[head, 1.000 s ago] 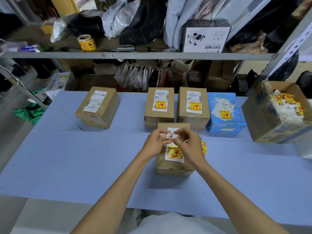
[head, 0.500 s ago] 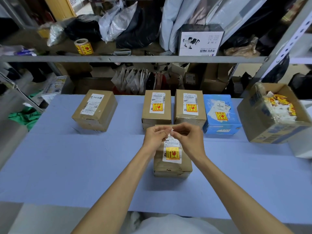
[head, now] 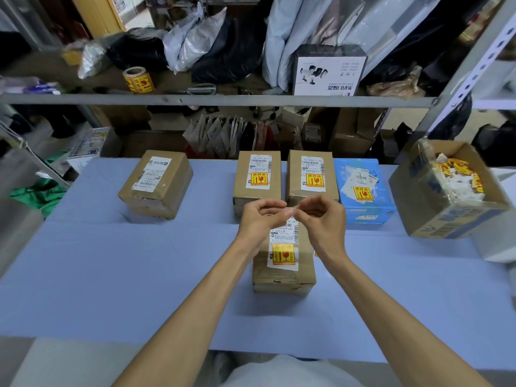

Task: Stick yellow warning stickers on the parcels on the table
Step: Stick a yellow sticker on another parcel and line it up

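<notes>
My left hand (head: 261,216) and my right hand (head: 321,216) meet above the near brown parcel (head: 283,270) and pinch a small pale scrap of backing paper (head: 290,210) between their fingertips. That parcel carries a yellow warning sticker (head: 284,255) on its white label. Behind it stand two brown parcels (head: 257,177) (head: 311,174) and a blue parcel (head: 363,188), each with a yellow sticker. A brown parcel (head: 156,182) at the far left shows only a white shipping label.
An open cardboard box (head: 444,196) with yellow stickers and white backing scraps sits at the right on the blue table (head: 111,269). A roll of yellow stickers (head: 138,81) stands on the metal shelf (head: 217,99) behind, among bags and a white box (head: 329,71).
Both hands have risen from the near parcel's label, still pinching the paper scrap. The camera tilted, so the parcels sit lower in view.
</notes>
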A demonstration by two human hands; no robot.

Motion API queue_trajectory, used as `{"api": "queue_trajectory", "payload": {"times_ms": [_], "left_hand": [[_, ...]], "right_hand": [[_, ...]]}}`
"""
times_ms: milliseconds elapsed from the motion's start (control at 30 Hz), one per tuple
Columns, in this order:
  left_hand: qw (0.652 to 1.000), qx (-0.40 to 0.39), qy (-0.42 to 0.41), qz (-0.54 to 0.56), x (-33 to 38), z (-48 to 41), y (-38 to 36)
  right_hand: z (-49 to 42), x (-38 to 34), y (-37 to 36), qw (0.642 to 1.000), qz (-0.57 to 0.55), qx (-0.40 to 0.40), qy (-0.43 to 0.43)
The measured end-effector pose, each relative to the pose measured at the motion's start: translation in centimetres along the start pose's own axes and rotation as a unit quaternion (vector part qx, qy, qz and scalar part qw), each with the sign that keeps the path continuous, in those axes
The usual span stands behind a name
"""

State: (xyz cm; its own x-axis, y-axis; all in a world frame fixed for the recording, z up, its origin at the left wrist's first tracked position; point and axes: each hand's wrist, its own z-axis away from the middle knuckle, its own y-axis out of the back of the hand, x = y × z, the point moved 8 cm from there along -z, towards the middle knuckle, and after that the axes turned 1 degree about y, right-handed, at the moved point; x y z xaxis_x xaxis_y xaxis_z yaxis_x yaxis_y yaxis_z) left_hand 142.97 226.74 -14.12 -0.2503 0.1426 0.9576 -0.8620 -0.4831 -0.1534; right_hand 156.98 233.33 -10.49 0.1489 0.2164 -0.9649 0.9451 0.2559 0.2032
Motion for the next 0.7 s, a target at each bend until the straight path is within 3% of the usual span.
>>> {"api": "queue_trajectory", "payload": {"times_ms": [133, 400, 700], "left_hand": [[0.999, -0.018, 0.012, -0.040, 0.0, -0.3, -0.2], [0.998, 0.009, 0.037, -0.055, -0.6, -0.6, -0.2], [0.998, -0.043, 0.043, -0.009, 0.0, -0.9, -1.6]], "right_hand": [[0.1, -0.1, -0.1, 1.000, -0.016, 0.002, -0.012], [0.4, -0.8, -0.7, 0.997, 0.003, -0.080, 0.017], [-0.4, -1.3, 0.9, 0.991, 0.105, -0.037, 0.079]]}}
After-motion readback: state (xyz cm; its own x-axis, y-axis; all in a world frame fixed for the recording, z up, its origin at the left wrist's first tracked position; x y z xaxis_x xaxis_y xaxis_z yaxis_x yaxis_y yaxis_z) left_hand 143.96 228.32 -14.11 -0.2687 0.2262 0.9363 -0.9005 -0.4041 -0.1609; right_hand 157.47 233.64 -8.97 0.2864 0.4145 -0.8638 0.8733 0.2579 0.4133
